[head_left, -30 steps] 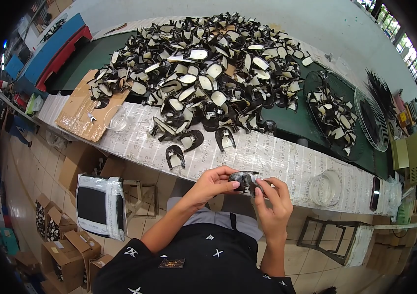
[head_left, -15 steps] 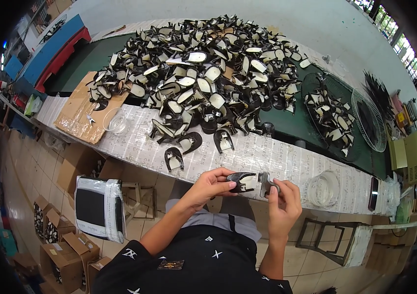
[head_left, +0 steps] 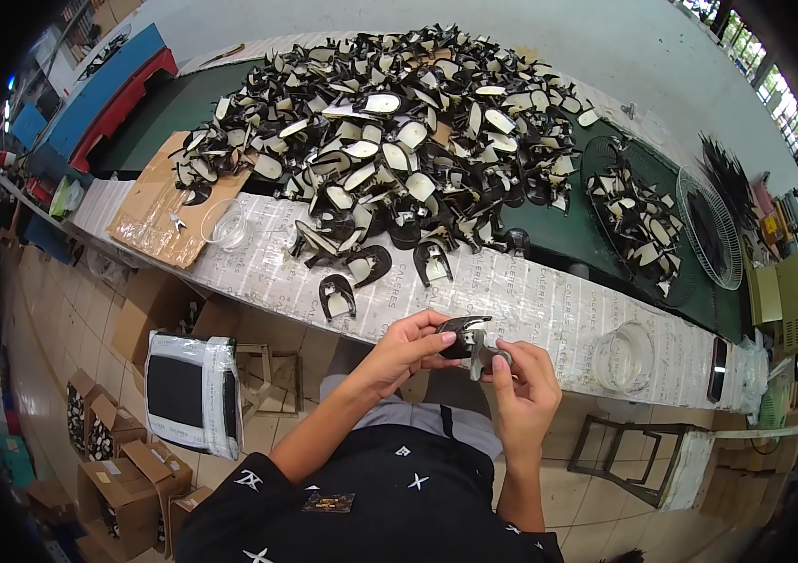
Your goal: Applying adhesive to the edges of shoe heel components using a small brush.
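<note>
My left hand point(head_left: 405, 349) grips a black sandal upper piece point(head_left: 463, 332) with a pale lining, held just below the table's front edge. My right hand point(head_left: 524, 380) pinches a small dark round part point(head_left: 503, 357) against the piece's right end. Both hands meet over my lap. Three similar black pieces point(head_left: 337, 296) lie singly on the paper-covered table strip point(head_left: 549, 310) just beyond my hands. Behind them rises a large heap of black and white sandal uppers point(head_left: 389, 122).
A clear glass bowl point(head_left: 622, 357) stands right of my hands, another clear cup point(head_left: 224, 223) left by a cardboard sheet point(head_left: 157, 202). A round tray of more pieces point(head_left: 638, 220) and a wire fan guard point(head_left: 710, 230) lie right. Cardboard boxes point(head_left: 117, 469) and a wrapped white box point(head_left: 189, 394) sit on the floor.
My hands drew apart half a second ago, the right one pulling away rightward, then came together again on the black piece, which now sits slightly lower.
</note>
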`<action>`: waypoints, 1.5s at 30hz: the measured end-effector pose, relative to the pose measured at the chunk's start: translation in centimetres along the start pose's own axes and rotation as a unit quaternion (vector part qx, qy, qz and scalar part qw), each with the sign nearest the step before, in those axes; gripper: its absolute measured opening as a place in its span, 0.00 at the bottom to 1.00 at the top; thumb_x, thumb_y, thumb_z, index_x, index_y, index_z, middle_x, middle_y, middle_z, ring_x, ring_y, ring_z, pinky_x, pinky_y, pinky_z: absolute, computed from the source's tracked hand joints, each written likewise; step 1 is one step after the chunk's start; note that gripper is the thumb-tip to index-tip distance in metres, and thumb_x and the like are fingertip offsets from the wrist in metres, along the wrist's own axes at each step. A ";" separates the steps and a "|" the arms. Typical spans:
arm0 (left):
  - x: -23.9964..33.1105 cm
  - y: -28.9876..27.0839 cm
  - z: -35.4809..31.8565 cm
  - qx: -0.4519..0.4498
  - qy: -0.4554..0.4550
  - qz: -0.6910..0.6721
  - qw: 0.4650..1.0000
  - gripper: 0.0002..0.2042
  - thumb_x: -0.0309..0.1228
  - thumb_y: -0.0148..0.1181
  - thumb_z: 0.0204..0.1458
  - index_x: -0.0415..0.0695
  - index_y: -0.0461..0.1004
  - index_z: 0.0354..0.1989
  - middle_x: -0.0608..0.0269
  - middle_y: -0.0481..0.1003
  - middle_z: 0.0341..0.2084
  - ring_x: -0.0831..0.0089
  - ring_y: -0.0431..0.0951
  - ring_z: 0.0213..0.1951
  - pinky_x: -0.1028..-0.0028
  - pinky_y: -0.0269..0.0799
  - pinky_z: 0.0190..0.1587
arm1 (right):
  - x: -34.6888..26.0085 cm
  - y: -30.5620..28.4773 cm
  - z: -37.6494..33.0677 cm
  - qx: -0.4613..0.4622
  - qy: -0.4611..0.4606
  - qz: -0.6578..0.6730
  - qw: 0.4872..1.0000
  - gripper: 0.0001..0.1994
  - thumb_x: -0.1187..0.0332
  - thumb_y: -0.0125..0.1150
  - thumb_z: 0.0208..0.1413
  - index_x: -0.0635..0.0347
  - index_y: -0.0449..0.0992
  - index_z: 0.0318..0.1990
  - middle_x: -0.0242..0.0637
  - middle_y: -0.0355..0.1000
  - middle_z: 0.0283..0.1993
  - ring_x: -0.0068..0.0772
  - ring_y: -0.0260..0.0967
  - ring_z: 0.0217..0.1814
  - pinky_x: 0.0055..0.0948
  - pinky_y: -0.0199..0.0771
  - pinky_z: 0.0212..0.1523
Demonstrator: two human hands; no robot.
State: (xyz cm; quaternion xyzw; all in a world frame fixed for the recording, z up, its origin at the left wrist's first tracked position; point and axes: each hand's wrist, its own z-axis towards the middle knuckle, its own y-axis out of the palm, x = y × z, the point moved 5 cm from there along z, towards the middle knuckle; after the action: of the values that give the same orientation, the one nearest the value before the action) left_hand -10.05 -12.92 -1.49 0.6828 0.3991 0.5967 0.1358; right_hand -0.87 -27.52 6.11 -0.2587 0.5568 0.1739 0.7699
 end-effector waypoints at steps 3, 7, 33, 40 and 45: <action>0.0 -0.2 0.1 0.013 0.011 -0.007 1.000 0.11 0.28 0.56 0.59 0.38 0.69 0.47 0.60 0.75 0.41 0.73 0.80 0.39 0.74 0.80 0.43 | 0.1 0.2 0.0 -0.007 -0.005 -0.014 1.000 0.10 0.80 0.61 0.55 0.68 0.78 0.45 0.38 0.69 0.44 0.25 0.74 0.37 0.20 0.80 0.35; 0.0 -0.5 0.1 0.013 0.000 0.003 1.000 0.12 0.28 0.57 0.59 0.37 0.70 0.48 0.62 0.74 0.42 0.77 0.77 0.42 0.72 0.79 0.47 | -0.3 0.2 0.1 -0.005 -0.031 -0.071 0.997 0.10 0.79 0.62 0.53 0.67 0.78 0.44 0.39 0.69 0.42 0.26 0.75 0.36 0.21 0.81 0.33; 0.2 -0.4 1.2 0.011 0.003 0.005 1.000 0.11 0.31 0.57 0.59 0.38 0.70 0.46 0.62 0.75 0.42 0.75 0.77 0.43 0.71 0.79 0.47 | -0.9 -0.7 0.3 0.054 -0.071 -0.178 0.980 0.10 0.80 0.63 0.51 0.66 0.79 0.42 0.40 0.69 0.42 0.29 0.74 0.34 0.23 0.81 0.31; 1.5 -0.4 2.1 0.015 -0.004 0.005 1.000 0.11 0.31 0.56 0.60 0.40 0.71 0.47 0.62 0.75 0.43 0.75 0.77 0.44 0.71 0.78 0.47 | 0.7 -3.9 2.1 0.111 -0.005 -0.142 0.984 0.09 0.79 0.60 0.55 0.67 0.78 0.43 0.40 0.69 0.43 0.27 0.73 0.37 0.22 0.81 0.33; 3.2 1.2 4.4 -0.028 -0.012 -0.032 0.999 0.15 0.31 0.56 0.60 0.40 0.68 0.53 0.62 0.74 0.46 0.75 0.76 0.47 0.69 0.77 0.50 | 4.9 -3.8 5.4 0.099 0.040 -0.005 0.994 0.08 0.77 0.57 0.58 0.68 0.77 0.44 0.38 0.69 0.45 0.26 0.72 0.37 0.23 0.80 0.34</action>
State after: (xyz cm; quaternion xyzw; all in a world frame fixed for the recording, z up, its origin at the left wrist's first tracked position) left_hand -5.68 -10.11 0.45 0.6727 0.4026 0.5946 0.1784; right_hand 6.98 -27.47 3.59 -0.1911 0.6003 0.1036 0.7697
